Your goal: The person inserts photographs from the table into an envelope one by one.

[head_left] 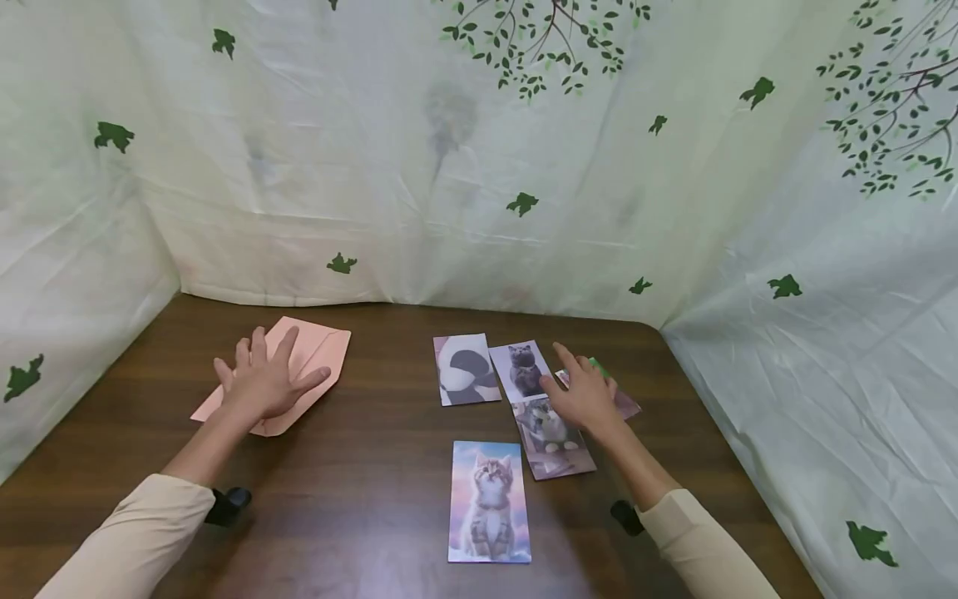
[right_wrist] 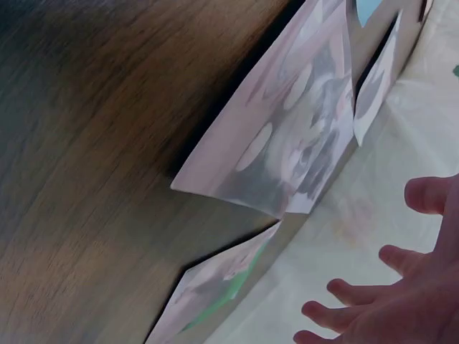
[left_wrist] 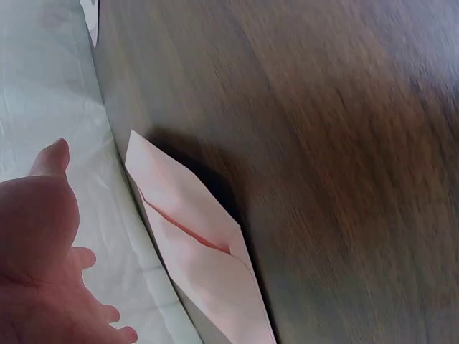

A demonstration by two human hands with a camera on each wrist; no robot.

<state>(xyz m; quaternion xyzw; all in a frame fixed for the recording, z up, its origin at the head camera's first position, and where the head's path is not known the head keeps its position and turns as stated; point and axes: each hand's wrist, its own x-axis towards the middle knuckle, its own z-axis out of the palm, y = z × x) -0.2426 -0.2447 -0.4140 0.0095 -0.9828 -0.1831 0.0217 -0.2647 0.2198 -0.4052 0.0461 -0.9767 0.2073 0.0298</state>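
In the head view my left hand [head_left: 262, 384] spreads its fingers over a pink envelope [head_left: 329, 348] at the left. The left wrist view shows that hand [left_wrist: 36, 236] raised above the envelope [left_wrist: 201, 251], whose flap stands slightly apart. My right hand [head_left: 587, 398], fingers spread, hovers over several cat picture cards at the right. Around it lie a grey cat card [head_left: 518, 366], a card with a cat on a pinkish ground [head_left: 557, 457] and a partly hidden card with a green edge [head_left: 627, 405]. Neither hand holds anything.
A card with a black, white and grey picture [head_left: 466, 374] lies left of the grey cat card. Nearer the front is a kitten card [head_left: 490, 503] with a pastel sky. A pale leaf-print curtain [head_left: 389, 183] hangs behind and beside the brown wooden table [head_left: 337, 507].
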